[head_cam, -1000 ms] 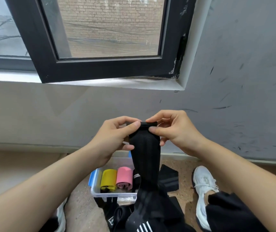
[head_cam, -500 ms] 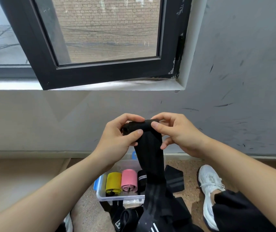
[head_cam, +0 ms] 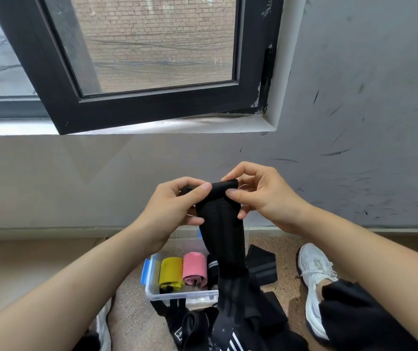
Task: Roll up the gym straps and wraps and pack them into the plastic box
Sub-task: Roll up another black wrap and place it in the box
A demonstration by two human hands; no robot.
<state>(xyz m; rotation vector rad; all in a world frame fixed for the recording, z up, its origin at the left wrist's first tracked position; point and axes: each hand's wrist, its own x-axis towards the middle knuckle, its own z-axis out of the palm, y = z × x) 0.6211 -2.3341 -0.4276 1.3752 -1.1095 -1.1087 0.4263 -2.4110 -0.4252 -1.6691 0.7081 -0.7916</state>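
The left hand point(head_cam: 175, 209) and right hand point(head_cam: 261, 196) both pinch the top of the black wrap point(head_cam: 221, 231), thumbs pressed on its front. Over the last second the folded-over top edge has become a small tight roll between the fingertips, so rolling has, I judge, only begun. The long tail hangs toward 6 o'clock, in front of the plastic box point(head_cam: 152, 292) on the floor.

In the box lie a yellow roll point(head_cam: 170, 271), a pink roll point(head_cam: 195, 268) and a black roll point(head_cam: 213, 268). A folded wrap point(head_cam: 261, 264) lies at the box's 3 o'clock and loose straps point(head_cam: 192, 323) at its 6 o'clock. The tail hides the box's right side.
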